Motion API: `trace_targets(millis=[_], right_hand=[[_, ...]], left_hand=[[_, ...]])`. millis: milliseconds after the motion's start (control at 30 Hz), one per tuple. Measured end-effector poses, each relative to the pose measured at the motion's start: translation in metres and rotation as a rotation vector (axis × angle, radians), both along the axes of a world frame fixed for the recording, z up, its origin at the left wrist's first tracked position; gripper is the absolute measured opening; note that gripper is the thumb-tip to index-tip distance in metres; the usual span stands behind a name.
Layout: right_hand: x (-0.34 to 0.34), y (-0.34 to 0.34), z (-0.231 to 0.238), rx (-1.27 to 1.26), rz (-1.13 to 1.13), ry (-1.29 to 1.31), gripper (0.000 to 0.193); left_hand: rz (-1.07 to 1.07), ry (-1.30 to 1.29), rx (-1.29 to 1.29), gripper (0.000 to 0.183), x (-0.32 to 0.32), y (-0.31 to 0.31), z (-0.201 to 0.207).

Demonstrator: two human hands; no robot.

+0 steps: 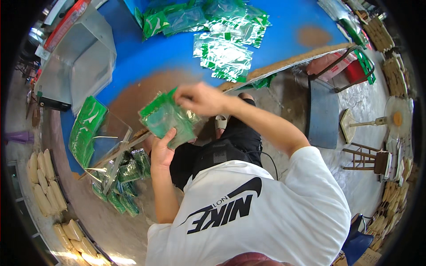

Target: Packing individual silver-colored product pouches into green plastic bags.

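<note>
Pinched between thumb and fingers, the near corner of a green plastic packet (162, 120) sits in the left hand (163, 150), held over the person's lap beside the table's near edge. At the packet's upper right, the right hand (199, 99) reaches in with curled fingers — it is blurred, and I cannot tell whether they grip the film or only touch it. Beyond them spreads a blue table (146, 57), its paint worn brown in patches. To the left of the held packet lies a green stack (88, 128), near a grey metal bin (91, 60). Shiny packets (224, 55) overlap along the table's far side, while bundled packs (120, 197) lie lower left, below the table edge. Farther right stand a blue-grey chair (323, 117) and a pale fan (396, 118).
</note>
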State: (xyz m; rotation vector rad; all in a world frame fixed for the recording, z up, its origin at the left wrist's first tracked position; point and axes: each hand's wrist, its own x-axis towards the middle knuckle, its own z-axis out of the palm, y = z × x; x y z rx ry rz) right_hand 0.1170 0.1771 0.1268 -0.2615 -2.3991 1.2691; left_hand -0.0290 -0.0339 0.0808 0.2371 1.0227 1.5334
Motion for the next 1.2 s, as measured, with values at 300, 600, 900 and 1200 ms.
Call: trace_targets(millis=[300,600,900,1200], right_hand=[[0.070,0.119,0.009,0.376,-0.772,-0.632,0.103],[0.023,0.041,0.026,0.239,-0.678,-0.669,0.077],[0.030,-0.032,-0.002,0.373,0.144,-0.100,0.042],[0.045,-0.035,-0.004,0.484,-0.094,-0.028,0.038]], left_hand=[[0.108,-0.435,-0.052,0.046,0.043,-0.002,-0.020],[0.228,-0.336,0.022,0.047,0.032,-0.006,-0.017],[0.198,-0.317,0.059,0.045,0.029,0.002,-0.029],[0.194,-0.219,0.080,0.040,0.049,0.020,-0.018]])
